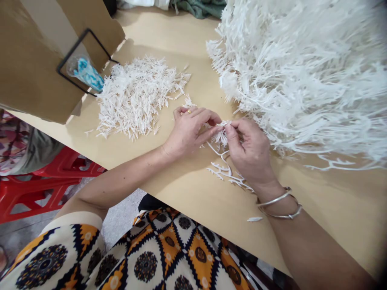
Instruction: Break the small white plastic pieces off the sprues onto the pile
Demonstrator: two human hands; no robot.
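Both my hands meet over the table, fingertips close together on a white branched plastic sprig (220,137). My left hand (193,127) comes from the left, thumb and forefinger pinched at the sprig's left side. From the right, my right hand (249,147) pinches the same sprig between thumb and forefinger. Bare white branching stems (228,173) lie or hang just below the hands; whether they join the sprig is hidden. To the left is a heap of small white sprig pieces (136,96). A much larger pile of white branched sprigs (302,76) rises at the right.
A cardboard box (39,56) stands at the far left, with a black wire frame (75,45) and a clear cup holding something blue and white (87,73) before it. Red plastic stools (54,181) are beside the table. Green cloth (199,7) lies at the back.
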